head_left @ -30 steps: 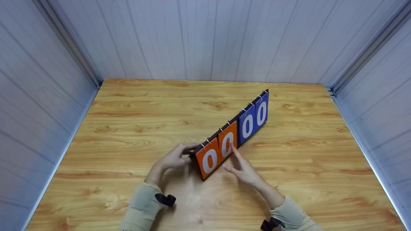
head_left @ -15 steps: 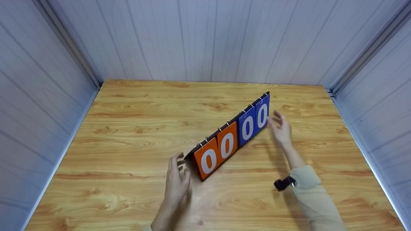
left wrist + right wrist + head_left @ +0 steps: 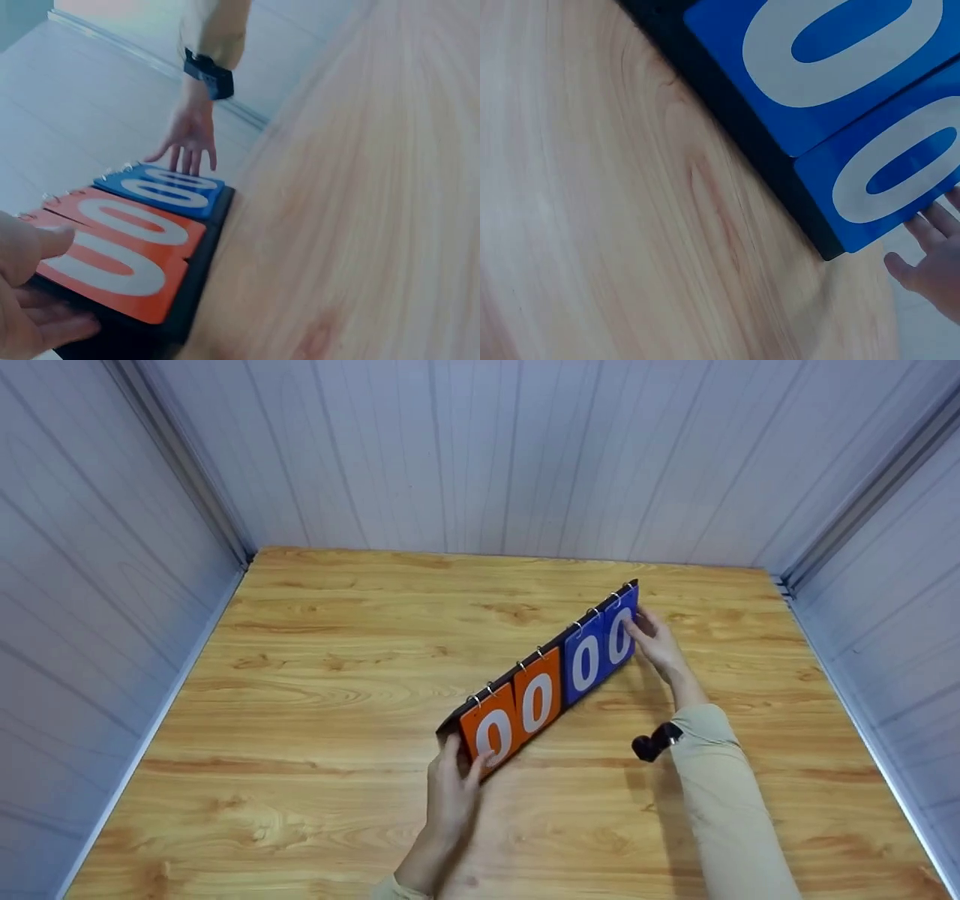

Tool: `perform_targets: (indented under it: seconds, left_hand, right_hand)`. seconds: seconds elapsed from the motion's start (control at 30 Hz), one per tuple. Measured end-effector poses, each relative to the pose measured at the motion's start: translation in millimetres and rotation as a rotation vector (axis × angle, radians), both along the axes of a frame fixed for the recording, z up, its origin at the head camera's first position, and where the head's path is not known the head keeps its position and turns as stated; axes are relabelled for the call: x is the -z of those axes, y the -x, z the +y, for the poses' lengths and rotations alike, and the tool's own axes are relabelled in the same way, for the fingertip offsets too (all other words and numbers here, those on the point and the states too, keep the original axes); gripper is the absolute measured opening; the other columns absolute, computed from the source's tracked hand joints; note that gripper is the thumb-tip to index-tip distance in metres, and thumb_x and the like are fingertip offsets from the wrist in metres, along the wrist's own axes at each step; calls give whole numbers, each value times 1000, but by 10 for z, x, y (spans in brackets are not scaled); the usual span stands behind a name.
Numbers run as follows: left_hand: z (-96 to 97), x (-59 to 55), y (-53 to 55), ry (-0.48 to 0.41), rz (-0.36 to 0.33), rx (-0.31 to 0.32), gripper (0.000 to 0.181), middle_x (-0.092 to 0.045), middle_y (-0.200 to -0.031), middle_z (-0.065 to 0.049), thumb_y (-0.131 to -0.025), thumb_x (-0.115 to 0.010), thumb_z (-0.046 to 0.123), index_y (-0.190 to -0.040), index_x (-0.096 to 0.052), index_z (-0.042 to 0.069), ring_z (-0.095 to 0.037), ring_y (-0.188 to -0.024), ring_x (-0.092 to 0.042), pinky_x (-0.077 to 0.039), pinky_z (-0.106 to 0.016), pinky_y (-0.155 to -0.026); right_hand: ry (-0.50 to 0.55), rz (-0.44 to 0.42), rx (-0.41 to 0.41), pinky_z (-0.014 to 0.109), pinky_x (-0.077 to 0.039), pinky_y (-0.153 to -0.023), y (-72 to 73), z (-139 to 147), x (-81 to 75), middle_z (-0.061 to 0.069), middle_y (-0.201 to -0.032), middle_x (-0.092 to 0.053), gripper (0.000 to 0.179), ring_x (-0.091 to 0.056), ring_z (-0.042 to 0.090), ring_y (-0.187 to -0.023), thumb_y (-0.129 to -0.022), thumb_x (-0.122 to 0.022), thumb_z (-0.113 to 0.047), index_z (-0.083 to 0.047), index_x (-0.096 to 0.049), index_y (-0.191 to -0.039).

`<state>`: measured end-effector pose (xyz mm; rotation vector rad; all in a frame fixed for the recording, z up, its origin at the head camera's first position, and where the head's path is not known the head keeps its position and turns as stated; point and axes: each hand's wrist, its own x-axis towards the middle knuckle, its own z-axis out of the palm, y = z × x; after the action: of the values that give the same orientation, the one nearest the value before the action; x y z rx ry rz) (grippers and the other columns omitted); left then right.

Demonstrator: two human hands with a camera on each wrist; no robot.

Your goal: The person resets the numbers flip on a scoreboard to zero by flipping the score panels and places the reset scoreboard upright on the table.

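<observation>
A tabletop flip scoreboard (image 3: 562,664) stands diagonally on the wooden table, tent-shaped with a black frame. Its two orange cards (image 3: 537,703) and two blue cards (image 3: 586,658) hang from metal rings, each showing a white 0. My left hand (image 3: 450,795) holds the near orange end, thumb over the front card and fingers at the open side. At the far blue end, my right hand (image 3: 658,649) has its thumb at the front and its fingers round the edge, partly hidden. The right wrist view shows that hand (image 3: 937,262) beside the end blue card.
The wooden table (image 3: 315,682) spreads around the scoreboard. Pale panelled walls (image 3: 480,457) enclose it at the back and both sides. A black wrist camera (image 3: 656,741) sits on the right sleeve.
My right hand has gone from the orange cards to the far blue end. My left hand has let go, then returned to the near orange end. The scoreboard stays about where it was.
</observation>
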<state>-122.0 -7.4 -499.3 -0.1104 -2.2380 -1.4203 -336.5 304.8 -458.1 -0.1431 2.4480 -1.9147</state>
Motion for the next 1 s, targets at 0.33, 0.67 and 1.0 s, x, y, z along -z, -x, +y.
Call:
perform_targets:
  seconds: [0.33,0.67,1.0]
  left_hand:
    - [-230,-4,239,10,50,-43,11,-64,-80,-13,-80,-63,4,-86,-59,-4,-16,-70,-60,-50,-25,-56]
    - [-773,-140,876,-24,-213,64,15,-62,-84,-14,-83,-60,4,-96,-60,-5,-19,-77,-58,-50,-28,-64]
    - [-988,-209,1234,-9,-327,136,16,-61,-83,-13,-84,-59,2,-98,-61,-5,-21,-77,-55,-47,-30,-69]
  right_hand:
    - [-126,93,240,18,-41,-74,-248,63,85,21,-101,-56,46,-52,11,-83,-83,-63,-17,6,-47,-119]
    - [-376,129,366,19,-40,-61,-813,-14,112,16,-81,-58,37,-50,18,-71,-80,-66,-29,3,-54,-93]
    - [-415,233,420,19,-32,-43,-1116,-160,137,2,-59,-48,32,-42,12,-52,-79,-67,-31,-5,-51,-71]
